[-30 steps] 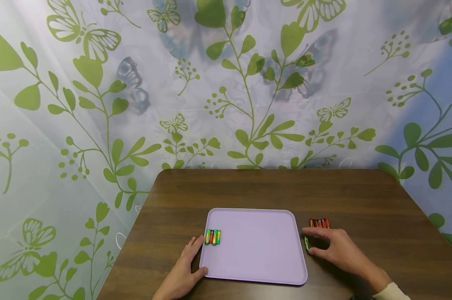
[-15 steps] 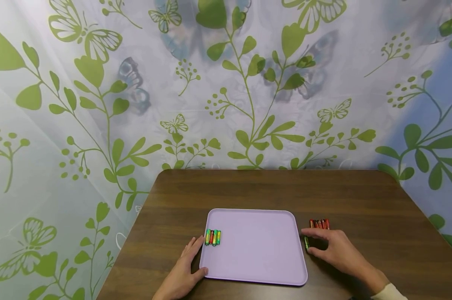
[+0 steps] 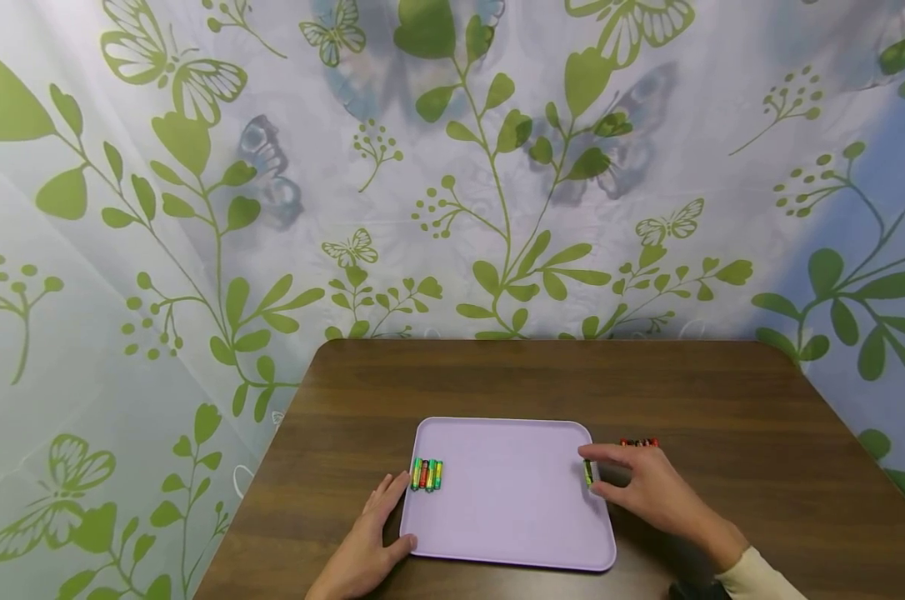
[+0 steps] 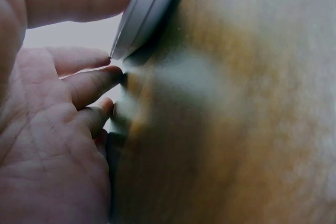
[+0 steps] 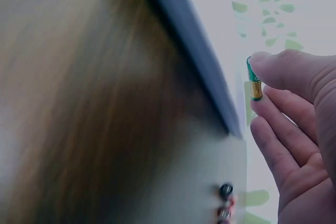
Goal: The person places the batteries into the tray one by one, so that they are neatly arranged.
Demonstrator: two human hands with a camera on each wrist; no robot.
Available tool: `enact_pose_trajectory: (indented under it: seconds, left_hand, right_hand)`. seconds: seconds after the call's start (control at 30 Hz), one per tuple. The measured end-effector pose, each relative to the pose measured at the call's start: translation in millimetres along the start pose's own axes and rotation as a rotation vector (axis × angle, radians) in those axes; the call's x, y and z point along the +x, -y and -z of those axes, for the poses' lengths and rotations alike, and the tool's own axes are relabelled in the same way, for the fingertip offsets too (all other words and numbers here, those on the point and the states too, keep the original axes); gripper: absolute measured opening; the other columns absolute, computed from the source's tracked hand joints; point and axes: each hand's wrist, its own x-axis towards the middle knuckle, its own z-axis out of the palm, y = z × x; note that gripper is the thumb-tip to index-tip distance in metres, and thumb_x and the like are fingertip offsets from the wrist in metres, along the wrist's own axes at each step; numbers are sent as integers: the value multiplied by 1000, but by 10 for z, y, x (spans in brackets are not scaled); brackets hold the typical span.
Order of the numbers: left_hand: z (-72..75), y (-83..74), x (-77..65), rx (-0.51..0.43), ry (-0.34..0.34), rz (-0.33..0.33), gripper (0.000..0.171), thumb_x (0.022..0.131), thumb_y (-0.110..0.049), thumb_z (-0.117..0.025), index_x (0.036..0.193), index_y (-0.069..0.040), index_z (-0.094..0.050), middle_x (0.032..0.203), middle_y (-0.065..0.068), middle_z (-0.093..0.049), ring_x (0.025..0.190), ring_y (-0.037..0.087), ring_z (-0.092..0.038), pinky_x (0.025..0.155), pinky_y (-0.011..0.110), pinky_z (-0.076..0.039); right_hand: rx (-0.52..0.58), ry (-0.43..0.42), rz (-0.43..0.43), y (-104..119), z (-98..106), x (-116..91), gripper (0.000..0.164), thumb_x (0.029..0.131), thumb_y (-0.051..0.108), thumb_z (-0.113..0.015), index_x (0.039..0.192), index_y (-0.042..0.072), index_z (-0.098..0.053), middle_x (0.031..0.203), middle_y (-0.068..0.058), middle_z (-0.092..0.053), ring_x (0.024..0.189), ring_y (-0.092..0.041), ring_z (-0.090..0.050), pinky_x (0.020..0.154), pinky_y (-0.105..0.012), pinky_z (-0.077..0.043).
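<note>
A lilac tray (image 3: 508,508) lies on the brown table (image 3: 542,375). Several green and orange batteries (image 3: 426,474) lie side by side at the tray's left edge. My left hand (image 3: 366,546) holds the tray's near left corner, thumb on the rim (image 4: 142,14). My right hand (image 3: 647,492) pinches a green battery (image 3: 588,472) between thumb and fingers over the tray's right edge; the right wrist view shows that green and gold battery (image 5: 254,80) at my fingertips. A small row of red batteries (image 3: 638,442) lies on the table just behind my right hand.
A curtain printed with green leaves and butterflies (image 3: 452,167) hangs close behind and on both sides of the table. The table's far half is bare wood. In the right wrist view the loose batteries (image 5: 224,203) lie beside the tray's edge (image 5: 194,51).
My right hand has lifted the green battery off the table and carried it left, from beside the tray to over its right edge. The left hand has stayed put.
</note>
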Motion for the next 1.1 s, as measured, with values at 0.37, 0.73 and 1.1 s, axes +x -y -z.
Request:
enact_pose_trajectory:
  seconds: [0.37,0.73,1.1]
  left_hand:
    - [-16,39,27,19,-17,-9,88,93,-13,-81,170,-12,-39,174,19,-41,165,57,-17,122,85,-18]
    - [-8,39,17,14,-10,0,89,93,-12,-82,170,-13,-39,175,20,-39,165,58,-15,121,86,-17]
    - [-26,52,25,15,-14,-3,89,92,-13,-83,170,-14,-40,174,22,-40,165,57,-16,122,85,-19]
  right_hand:
    - [93,8,80,259,-263,337,47,84,10,-94,129,10,-81,126,3,-82,113,-20,-81,95,-36,-65]
    - [186,29,141,504,-646,612,45,85,10,-92,129,8,-80,126,0,-82,109,-24,-81,96,-38,-64]
    - [251,93,96,755,-958,817,46,87,9,-89,132,8,-79,129,1,-81,113,-25,-80,100,-41,-63]
